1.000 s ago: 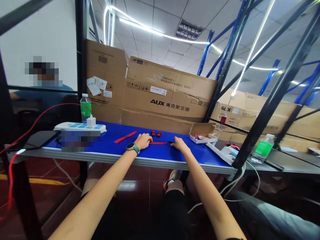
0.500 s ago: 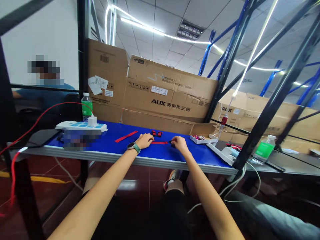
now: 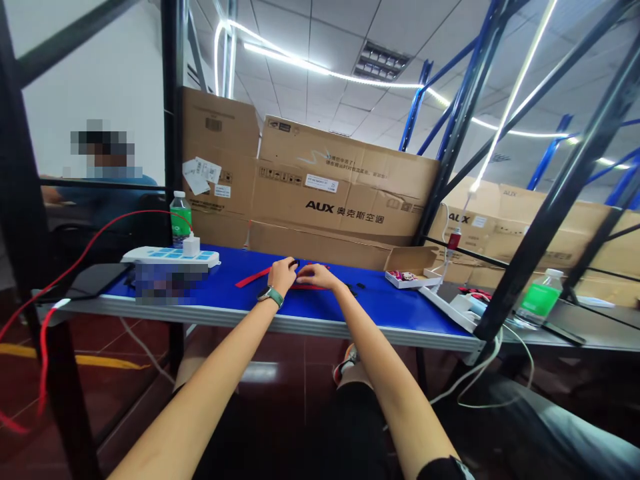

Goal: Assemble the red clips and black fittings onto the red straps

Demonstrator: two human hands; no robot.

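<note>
My left hand, with a green-banded watch at the wrist, is closed, fingers pinched on a small black piece above the blue tabletop. Just beside it, my right hand has its fingers curled together toward the left hand; whatever they hold is too small to make out. One flat red strap lies slantwise left of my left hand. Another red strap runs under my right hand, mostly hidden. Small black pieces lie to the right. Red bits show behind my right hand, largely covered.
An open white box with small colourful items stands at the right rear. A power strip, a charger and a green-labelled bottle sit at the left. Cardboard lines the back. A person sits beyond the left frame.
My right hand has moved left from the right end of the strap to my left hand. My left hand has lifted off the strap and turned, now with a black piece in its fingers.
</note>
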